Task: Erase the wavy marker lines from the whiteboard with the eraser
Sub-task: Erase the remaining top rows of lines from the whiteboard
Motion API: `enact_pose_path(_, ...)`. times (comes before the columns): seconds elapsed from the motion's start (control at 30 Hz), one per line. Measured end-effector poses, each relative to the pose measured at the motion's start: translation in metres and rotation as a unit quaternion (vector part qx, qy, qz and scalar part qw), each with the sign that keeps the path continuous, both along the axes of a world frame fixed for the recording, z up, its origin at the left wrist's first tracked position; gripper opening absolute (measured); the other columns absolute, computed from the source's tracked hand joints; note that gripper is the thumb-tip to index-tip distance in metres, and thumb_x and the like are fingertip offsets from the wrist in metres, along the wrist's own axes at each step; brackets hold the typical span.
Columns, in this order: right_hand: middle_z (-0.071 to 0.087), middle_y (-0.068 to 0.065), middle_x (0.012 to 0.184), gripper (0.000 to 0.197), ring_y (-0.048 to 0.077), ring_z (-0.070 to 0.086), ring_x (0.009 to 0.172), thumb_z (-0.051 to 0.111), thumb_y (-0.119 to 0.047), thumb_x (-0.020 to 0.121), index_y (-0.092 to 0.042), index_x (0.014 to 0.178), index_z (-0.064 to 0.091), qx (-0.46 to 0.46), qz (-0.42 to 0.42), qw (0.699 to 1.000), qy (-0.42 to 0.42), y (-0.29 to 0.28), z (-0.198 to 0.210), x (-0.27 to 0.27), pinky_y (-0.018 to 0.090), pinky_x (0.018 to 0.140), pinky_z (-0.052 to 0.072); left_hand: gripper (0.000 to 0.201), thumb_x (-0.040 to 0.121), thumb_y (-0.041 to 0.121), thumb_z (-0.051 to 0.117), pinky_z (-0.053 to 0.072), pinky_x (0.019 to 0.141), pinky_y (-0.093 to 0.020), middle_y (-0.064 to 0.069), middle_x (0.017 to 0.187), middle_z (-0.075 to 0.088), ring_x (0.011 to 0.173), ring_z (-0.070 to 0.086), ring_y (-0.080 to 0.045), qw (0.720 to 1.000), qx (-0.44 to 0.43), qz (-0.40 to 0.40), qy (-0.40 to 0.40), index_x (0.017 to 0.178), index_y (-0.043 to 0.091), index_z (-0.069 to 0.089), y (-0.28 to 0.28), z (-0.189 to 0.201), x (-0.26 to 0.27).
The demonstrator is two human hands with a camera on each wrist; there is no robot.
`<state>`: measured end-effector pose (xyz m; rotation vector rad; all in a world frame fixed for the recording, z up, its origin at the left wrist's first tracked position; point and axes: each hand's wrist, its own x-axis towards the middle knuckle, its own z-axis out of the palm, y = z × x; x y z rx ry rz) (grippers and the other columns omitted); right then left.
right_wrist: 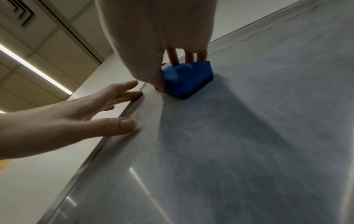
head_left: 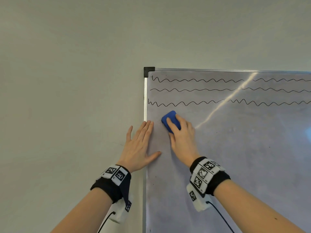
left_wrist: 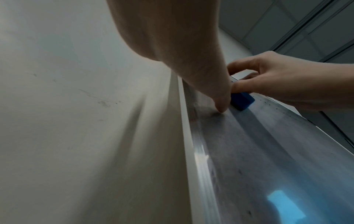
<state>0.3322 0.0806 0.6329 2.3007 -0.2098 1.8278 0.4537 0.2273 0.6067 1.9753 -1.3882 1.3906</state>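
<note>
A wall-mounted whiteboard [head_left: 235,157] carries three black wavy marker lines [head_left: 193,89] across its top. My right hand [head_left: 182,137] grips a blue eraser [head_left: 170,119] and presses it flat on the board just below the lowest line, near the left edge. The eraser [right_wrist: 186,78] shows a dark felt base against the surface, and its corner [left_wrist: 242,100] peeks out below the fingers. My left hand [head_left: 139,143] lies flat with straight fingers across the board's left frame [head_left: 145,98], thumb on the board [right_wrist: 118,125], holding nothing.
A plain pale wall [head_left: 67,98] fills the left and top. The board has a metal frame with a black corner piece [head_left: 148,71]. A glare streak [head_left: 223,101] crosses the lines. Ceiling panels and a light strip [right_wrist: 34,68] show in the wrist views.
</note>
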Motion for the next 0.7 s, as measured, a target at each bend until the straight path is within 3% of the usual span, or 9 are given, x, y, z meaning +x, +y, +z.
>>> enact_pose_path(0.17, 0.051, 0.019, 0.13, 0.058, 0.039, 0.055, 0.098, 0.073, -0.004, 0.07, -0.013, 0.125, 0.058, -0.075, 0.01, 0.996, 0.048, -0.002, -0.004, -0.009, 0.047, 0.079, 0.048, 0.097, 0.084, 0.069, 0.043, 0.003, 0.117, -0.049, -0.001, 0.161, 0.02, 0.149, 0.014, -0.014, 1.0, 0.005, 0.0, 0.002, 0.156, 0.014, 0.006, 0.0, 0.0, 0.003)
enact_pose_path(0.37, 0.051, 0.018, 0.129, 0.057, 0.037, 0.053, 0.098, 0.071, -0.003, 0.071, -0.015, 0.125, 0.058, 0.003, -0.008, 1.0, 0.004, 0.008, 0.003, 0.003, 0.046, 0.082, 0.046, 0.097, 0.084, 0.07, 0.042, 0.002, 0.117, -0.048, -0.002, 0.161, 0.019, 0.149, 0.013, -0.016, 1.0, 0.007, 0.004, 0.005, 0.156, 0.014, 0.006, 0.0, 0.001, 0.0)
enact_pose_path(0.53, 0.052, 0.019, 0.129, 0.06, 0.039, 0.055, 0.095, 0.073, -0.003, 0.068, -0.015, 0.125, 0.058, -0.05, 0.007, 0.998, 0.047, -0.011, -0.009, -0.016, 0.045, 0.081, 0.046, 0.097, 0.084, 0.07, 0.042, 0.004, 0.117, -0.049, -0.001, 0.161, 0.021, 0.148, 0.016, -0.015, 1.0, 0.012, 0.015, 0.004, 0.156, 0.014, 0.008, 0.001, 0.002, 0.0)
enact_pose_path(0.7, 0.044, 0.023, 0.131, 0.052, 0.043, 0.047, 0.103, 0.066, -0.005, 0.08, -0.01, 0.13, 0.053, 0.132, -0.012, 0.99, -0.05, -0.07, 0.0, -0.063, 0.051, 0.09, 0.041, 0.096, 0.083, 0.069, 0.044, 0.01, 0.116, -0.051, -0.002, 0.16, 0.023, 0.148, 0.018, -0.017, 1.0, 0.006, 0.018, 0.008, 0.155, 0.014, 0.012, -0.001, 0.001, -0.005)
